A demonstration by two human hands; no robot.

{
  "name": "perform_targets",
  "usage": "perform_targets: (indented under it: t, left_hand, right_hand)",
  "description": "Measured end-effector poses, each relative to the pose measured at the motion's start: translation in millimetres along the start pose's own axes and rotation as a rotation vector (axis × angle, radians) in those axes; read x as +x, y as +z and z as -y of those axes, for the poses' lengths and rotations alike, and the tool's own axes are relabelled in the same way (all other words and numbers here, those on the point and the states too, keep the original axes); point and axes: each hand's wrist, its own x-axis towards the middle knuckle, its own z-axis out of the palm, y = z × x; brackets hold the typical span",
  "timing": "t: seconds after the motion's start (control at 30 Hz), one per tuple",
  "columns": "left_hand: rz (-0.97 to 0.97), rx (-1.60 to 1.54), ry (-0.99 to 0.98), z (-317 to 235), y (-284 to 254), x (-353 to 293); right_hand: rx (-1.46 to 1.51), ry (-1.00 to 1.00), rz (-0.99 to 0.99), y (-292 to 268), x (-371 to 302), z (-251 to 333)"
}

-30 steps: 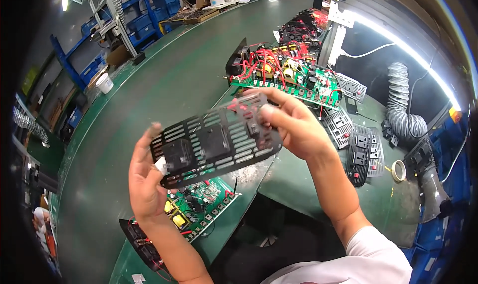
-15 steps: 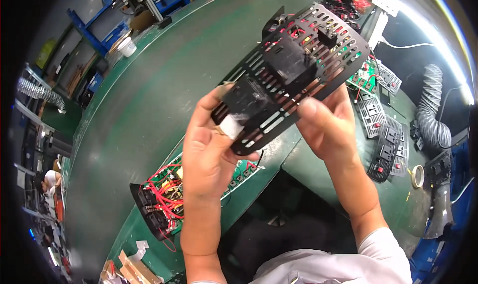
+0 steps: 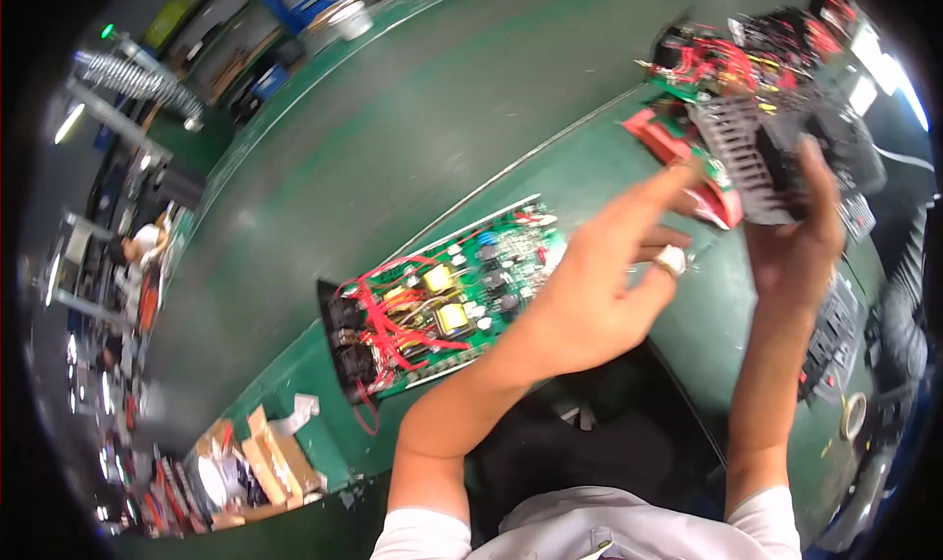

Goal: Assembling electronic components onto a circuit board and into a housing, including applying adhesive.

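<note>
My right hand (image 3: 794,251) grips a black slotted metal housing (image 3: 751,162) at the right, its thumb up along the near side; motion blurs it. Left of it, my left hand (image 3: 599,285) reaches across with its forefinger stretched toward the housing and its fingers apart. A small white piece (image 3: 671,258) shows at that thumb's tip; whether it is wrapped on or pinched is unclear. Beneath and left of this hand lies a green circuit board (image 3: 471,295) with red wires, yellow transformers and a black end panel (image 3: 344,339). My left hand hides part of its right end.
Behind the housing sits a blurred heap of red-wired parts (image 3: 727,59). Red and green pieces (image 3: 678,147) lie beside it. Socket panels (image 3: 833,339) and a tape roll (image 3: 853,416) are at the right. A cardboard box (image 3: 270,462) stands at the lower left.
The housing has moved from the middle to the right in my right hand. My left hand has come off its end and shifted right. The view has turned, showing more of the circuit board.
</note>
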Motion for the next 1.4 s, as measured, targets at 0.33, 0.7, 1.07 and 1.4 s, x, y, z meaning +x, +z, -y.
perform_targets:
  t: [0.33,0.7,1.07,1.4]
  left_hand:
    - [0.041,0.159,0.171,-4,1,-3]
    - [-0.618,0.597,-0.167,-42,-117,-51]
    - [-0.895,0.485,-0.858,7,-236,-210]
    - [-0.702,0.599,-0.737,9,-236,-222]
  right_hand:
    - [0.032,0.066,0.148,-27,12,29]
    - [0.01,-0.035,0.004,-25,8,36]
    - [0.185,-0.112,0.392,-41,10,56]
    - [-0.097,-0.004,0.289,17,-6,81]
